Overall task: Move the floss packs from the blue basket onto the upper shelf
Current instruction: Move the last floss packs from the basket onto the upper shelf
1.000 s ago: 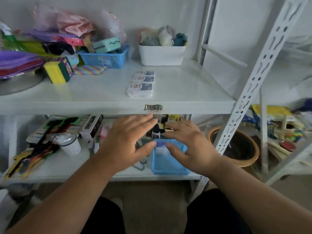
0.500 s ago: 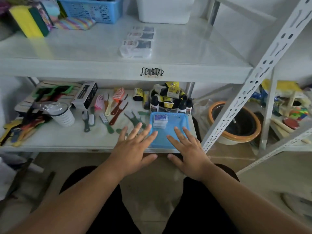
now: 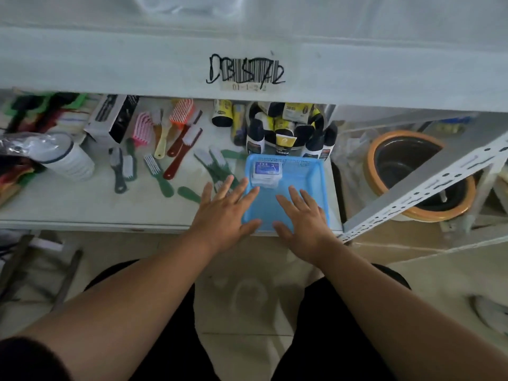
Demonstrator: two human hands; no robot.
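A flat blue basket point(image 3: 308, 171) sits on the lower shelf at its front right. One clear floss pack point(image 3: 267, 174) with a blue label lies in the basket's far left corner. My left hand point(image 3: 224, 211) hovers flat over the basket's left edge, fingers spread, holding nothing. My right hand point(image 3: 303, 215) hovers flat over the basket's near half, also empty. The upper shelf point(image 3: 137, 64) shows only its front lip with a barcode label point(image 3: 244, 72); its top surface is out of view.
Several hairbrushes and combs point(image 3: 176, 149) lie left of the basket. Black-and-yellow bottles point(image 3: 288, 127) stand right behind it. A plastic cup point(image 3: 63, 156) and a box point(image 3: 112, 119) are further left. A slanted metal brace point(image 3: 423, 188) and an orange-rimmed pot point(image 3: 412, 171) are to the right.
The view has tilted down and closer, so the upper shelf's top and the packs on it have left the frame. Both hands stay open and have slid slightly forward over the basket.
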